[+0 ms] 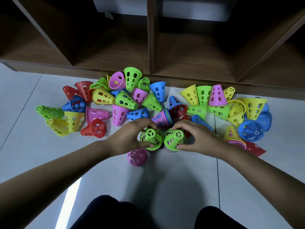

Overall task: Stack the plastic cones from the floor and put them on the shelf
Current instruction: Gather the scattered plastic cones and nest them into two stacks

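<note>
Between the two hands, on the pale tiled floor (181,176), two cones stand narrow end up, just beside each other. The left hand (127,138) curls round the left green cone (151,138), with its fingers over the far side and its thumb on the near rim. The right hand (199,138) grips the right green cone (175,139) the same way; coloured rims show under that cone's base, so it tops a nested stack. Just below the left hand's thumb a pink cone (137,157) lies on its side. Beyond the fingertips of both hands a short nested stack (162,119), pink outermost, lies tipped over. Further beyond and out to either side are the loose cones (125,100) in red, blue, yellow, green and pink. They reach the foot of the dark wooden shelf (150,47).
</note>
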